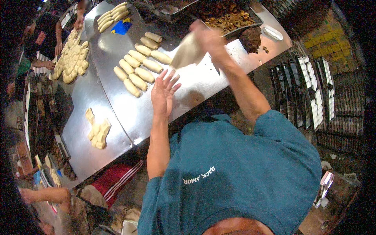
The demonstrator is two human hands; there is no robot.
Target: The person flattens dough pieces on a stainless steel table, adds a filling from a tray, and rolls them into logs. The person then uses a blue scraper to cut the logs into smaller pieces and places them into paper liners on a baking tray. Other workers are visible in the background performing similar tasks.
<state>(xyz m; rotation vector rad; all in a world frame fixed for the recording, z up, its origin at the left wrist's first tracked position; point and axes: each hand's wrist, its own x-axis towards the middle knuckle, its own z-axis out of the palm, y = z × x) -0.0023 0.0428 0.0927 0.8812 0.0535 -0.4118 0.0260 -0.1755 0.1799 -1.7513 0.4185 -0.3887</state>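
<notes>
My left hand [161, 92] is open, palm up with its fingers spread, just above the metal table beside the dough rolls [137, 81]. My right hand [208, 38] is smeared by motion over the table. It grips a flattened sheet of dough [188, 53] that hangs toward the rolls, its lower tip near my left fingertips. The pale rolls lie side by side in rows, and a few darker rolls [149, 42] lie at their far end.
A tray of brown filling [231, 19] stands at the far right of the metal table [92, 156]. Dough lumps [98, 131] lie at left; a co-worker's hand [49, 64] touches a dough pile [72, 58]. More rolls [112, 16] sit near a blue scraper-like piece [121, 26]. Racked trays [303, 88] stand at right.
</notes>
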